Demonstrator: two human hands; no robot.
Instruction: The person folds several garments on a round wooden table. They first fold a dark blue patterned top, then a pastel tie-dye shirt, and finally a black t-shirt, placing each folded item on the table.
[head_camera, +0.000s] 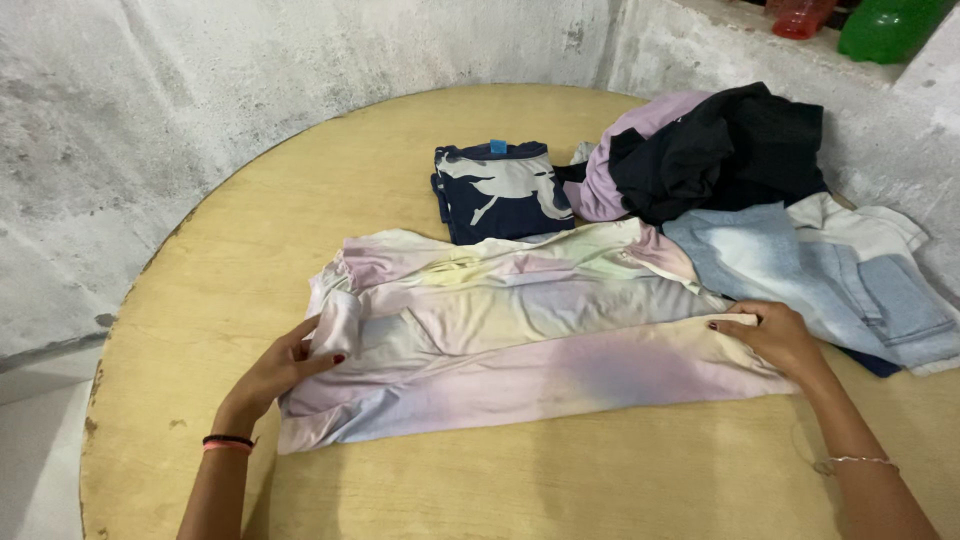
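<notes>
In the middle of the round wooden worktop (200, 290) lies a pastel tie-dye garment (520, 320), spread flat and folded lengthwise, its colours running from pink and yellow to lilac. The left hand (285, 365) pinches the garment's left end, thumb on top and fingers curled under the fabric edge. The right hand (770, 335) rests on the garment's right end, fingers bent and pressing a fold of cloth; whether it grips underneath cannot be told. Just behind the garment sits a folded navy and white patterned piece (500, 190). To the garment's right rear is a loose heap: a black garment (730, 150) over a lilac one (620, 150), with pale blue denim (800, 270) touching the tie-dye garment's far right edge.
</notes>
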